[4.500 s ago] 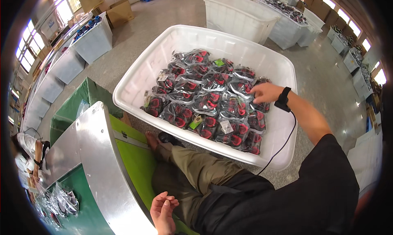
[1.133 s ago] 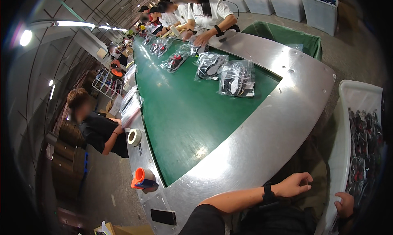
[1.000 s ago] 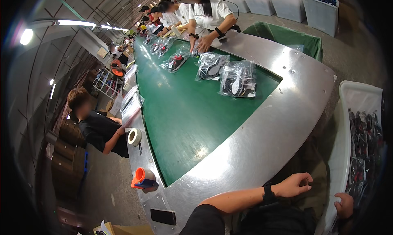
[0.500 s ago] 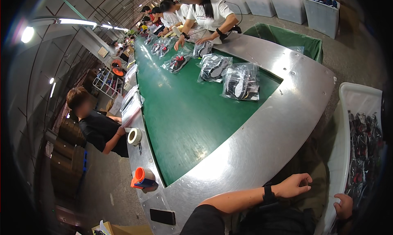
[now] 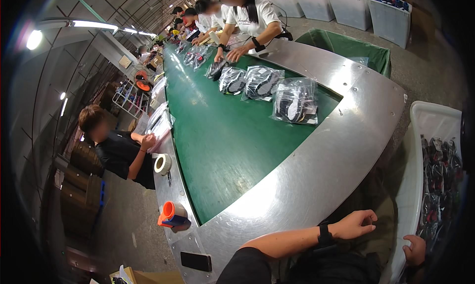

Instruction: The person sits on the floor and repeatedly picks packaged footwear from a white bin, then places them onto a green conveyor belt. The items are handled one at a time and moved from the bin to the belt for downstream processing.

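My left hand [image 5: 354, 224], with a black band at its wrist, hangs over my lap just beyond the metal table edge. Its fingers are loosely curled, with a gap between thumb and fingers and nothing in them. At the lower right my right hand [image 5: 415, 250] is closed over the rim of a white plastic bin [image 5: 414, 150]. Shoes in clear bags [image 5: 435, 180] fill that bin. Several bagged shoes lie on the green conveyor belt [image 5: 213, 170]; the nearest bagged pair [image 5: 295, 101] sits close to the belt's right corner, away from both my hands.
A metal frame [image 5: 341, 150] borders the belt. A tape dispenser [image 5: 173, 215], tape roll [image 5: 162, 164] and phone [image 5: 196, 261] lie along its left side. One co-worker [image 5: 123, 150] stands left; another [image 5: 252, 22] works across the belt. A green cloth-lined bin [image 5: 346, 44] stands behind.
The bagged shoes have shifted slightly toward the right corner. The far co-worker has taken hold of a shoe on the belt. The left co-worker's hands have risen. My hands stay put.
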Action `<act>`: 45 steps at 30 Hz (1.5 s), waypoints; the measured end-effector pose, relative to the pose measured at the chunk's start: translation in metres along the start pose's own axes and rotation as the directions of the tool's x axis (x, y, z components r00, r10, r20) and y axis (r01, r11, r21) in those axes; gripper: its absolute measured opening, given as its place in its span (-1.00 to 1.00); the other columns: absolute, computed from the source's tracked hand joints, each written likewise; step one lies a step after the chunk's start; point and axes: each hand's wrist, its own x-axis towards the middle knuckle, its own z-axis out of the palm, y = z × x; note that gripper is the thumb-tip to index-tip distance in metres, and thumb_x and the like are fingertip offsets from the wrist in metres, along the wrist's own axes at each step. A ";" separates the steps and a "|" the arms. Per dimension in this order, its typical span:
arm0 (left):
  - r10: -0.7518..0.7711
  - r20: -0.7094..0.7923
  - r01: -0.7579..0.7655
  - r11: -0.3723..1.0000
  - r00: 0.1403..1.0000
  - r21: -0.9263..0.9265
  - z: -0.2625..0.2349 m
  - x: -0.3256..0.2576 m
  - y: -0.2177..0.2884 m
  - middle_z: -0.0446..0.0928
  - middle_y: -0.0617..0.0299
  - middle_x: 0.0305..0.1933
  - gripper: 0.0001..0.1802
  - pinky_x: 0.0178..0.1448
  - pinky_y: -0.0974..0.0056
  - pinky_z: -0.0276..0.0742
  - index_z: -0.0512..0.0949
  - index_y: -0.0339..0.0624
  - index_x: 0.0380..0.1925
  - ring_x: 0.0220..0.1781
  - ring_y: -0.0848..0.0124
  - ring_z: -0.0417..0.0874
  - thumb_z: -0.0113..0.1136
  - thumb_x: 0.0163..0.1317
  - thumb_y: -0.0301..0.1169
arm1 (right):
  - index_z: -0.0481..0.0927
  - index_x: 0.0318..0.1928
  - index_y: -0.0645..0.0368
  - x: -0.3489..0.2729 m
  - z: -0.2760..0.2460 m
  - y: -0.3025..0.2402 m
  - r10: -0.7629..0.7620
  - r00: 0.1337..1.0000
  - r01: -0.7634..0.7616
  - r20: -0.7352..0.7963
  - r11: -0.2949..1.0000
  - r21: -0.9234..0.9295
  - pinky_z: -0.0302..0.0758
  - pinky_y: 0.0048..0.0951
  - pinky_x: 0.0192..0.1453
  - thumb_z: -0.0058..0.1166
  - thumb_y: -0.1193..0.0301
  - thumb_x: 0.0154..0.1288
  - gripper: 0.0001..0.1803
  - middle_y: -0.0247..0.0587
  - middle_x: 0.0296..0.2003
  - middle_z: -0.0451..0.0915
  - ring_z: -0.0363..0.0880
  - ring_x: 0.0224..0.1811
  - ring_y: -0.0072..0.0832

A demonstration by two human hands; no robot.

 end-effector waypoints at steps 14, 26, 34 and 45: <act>0.008 -0.007 -0.008 1.000 1.000 0.008 -0.001 -0.001 0.001 0.65 0.17 -0.27 -0.64 -0.12 0.26 0.53 0.51 -0.33 0.09 -0.28 0.44 0.58 0.29 0.45 -0.31 | 0.71 -0.12 0.12 -0.002 0.003 0.004 -0.042 0.999 0.042 -0.016 0.999 0.007 0.39 -0.13 -0.12 0.32 0.47 -0.12 -0.58 -0.13 -0.44 0.51 0.45 -0.36 -0.11; 0.010 -0.005 -0.010 1.000 1.000 0.011 -0.005 -0.005 0.006 0.65 0.16 -0.27 -0.63 -0.11 0.25 0.54 0.51 -0.33 0.09 -0.27 0.43 0.59 0.29 0.45 -0.31 | 0.71 -0.12 0.13 -0.001 -0.004 -0.009 0.006 1.000 -0.007 0.029 1.000 0.016 0.39 -0.14 -0.15 0.31 0.49 -0.14 -0.58 -0.14 -0.41 0.56 0.45 -0.39 -0.14; 0.007 -0.004 -0.007 1.000 1.000 0.007 -0.006 -0.005 0.006 0.66 0.14 -0.26 -0.62 -0.08 0.23 0.56 0.51 -0.33 0.10 -0.25 0.40 0.61 0.29 0.45 -0.29 | 0.72 -0.14 0.14 -0.002 -0.003 -0.008 -0.018 1.000 0.018 0.006 1.000 0.004 0.42 -0.13 -0.17 0.31 0.48 -0.13 -0.59 -0.11 -0.35 0.62 0.47 -0.40 -0.12; -0.006 -0.017 0.006 0.999 1.000 0.044 -0.014 -0.011 0.012 0.68 0.16 -0.24 -0.64 -0.07 0.24 0.56 0.52 -0.30 0.10 -0.24 0.41 0.62 0.29 0.46 -0.30 | 0.72 -0.13 0.16 0.002 -0.005 -0.034 -0.152 0.983 0.153 -0.100 0.988 0.003 0.46 -0.12 -0.18 0.32 0.55 -0.09 -0.62 -0.04 -0.40 0.60 0.51 -0.39 -0.06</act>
